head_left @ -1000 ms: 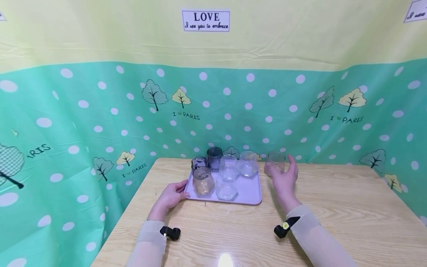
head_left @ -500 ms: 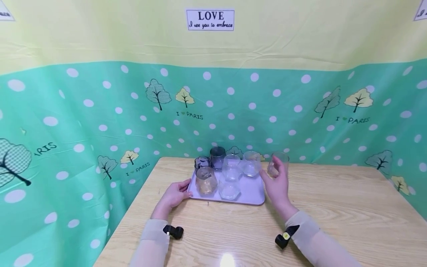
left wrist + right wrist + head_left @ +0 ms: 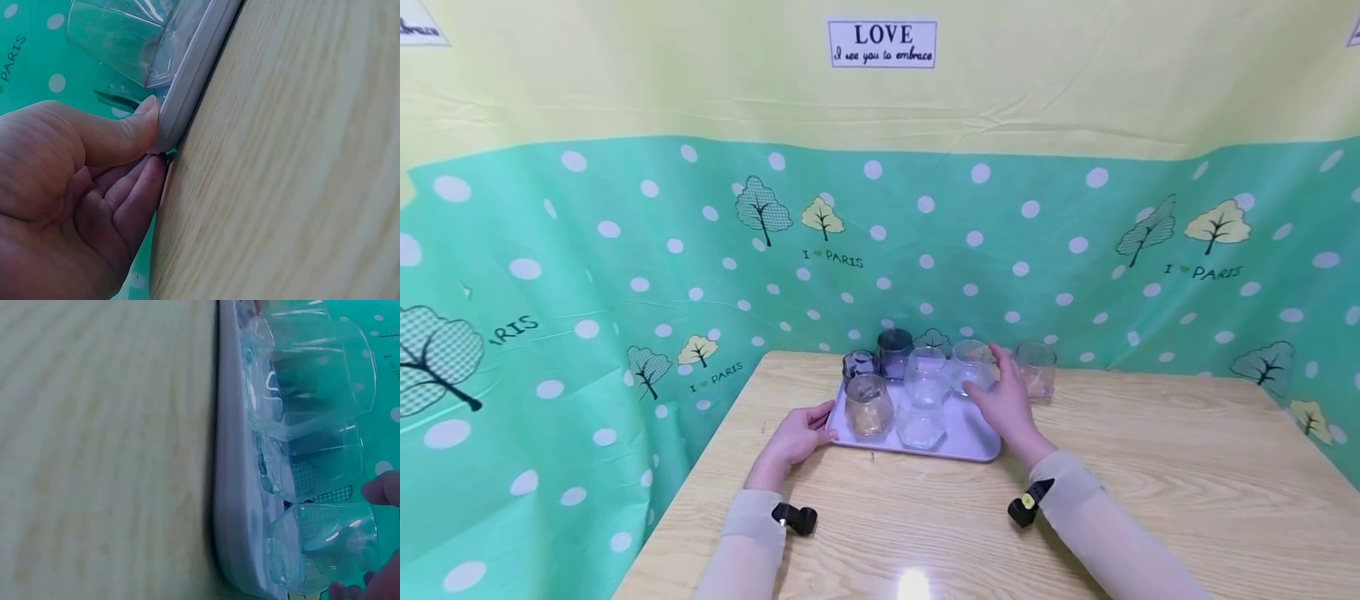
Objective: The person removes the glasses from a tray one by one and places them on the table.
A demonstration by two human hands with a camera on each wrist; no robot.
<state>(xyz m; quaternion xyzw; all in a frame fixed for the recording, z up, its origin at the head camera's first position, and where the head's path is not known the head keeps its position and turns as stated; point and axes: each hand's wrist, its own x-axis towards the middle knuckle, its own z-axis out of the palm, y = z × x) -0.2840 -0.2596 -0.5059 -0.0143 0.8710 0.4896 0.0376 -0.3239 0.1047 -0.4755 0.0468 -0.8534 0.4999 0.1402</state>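
My left hand (image 3: 796, 437) pinches the left edge of the pale purple tray (image 3: 964, 435); in the left wrist view the thumb lies on the rim and the curled fingers are under it. At the tray's back right stands a clear glass (image 3: 967, 367). My right hand (image 3: 1011, 410) reaches about this glass, thumb and fingers spread to either side. The right wrist view shows a gap between the thumb (image 3: 382, 487) and that glass, with other fingertips close by its far side. Two more clear glasses, a rounded one (image 3: 927, 379) and a low faceted one (image 3: 921, 429), stand beside it.
An amber-tinted glass (image 3: 868, 408), a dark glass (image 3: 895, 354) and a small dark patterned glass (image 3: 859, 365) occupy the tray's left side. Right of the tray, a separate glass (image 3: 1037, 371) stands on the wooden table (image 3: 1150, 467). A green polka-dot curtain (image 3: 1045, 217) hangs behind.
My right hand has let go of the glass right of the tray and moved left to the clear glass at the tray's back right. The left hand keeps its hold on the tray.
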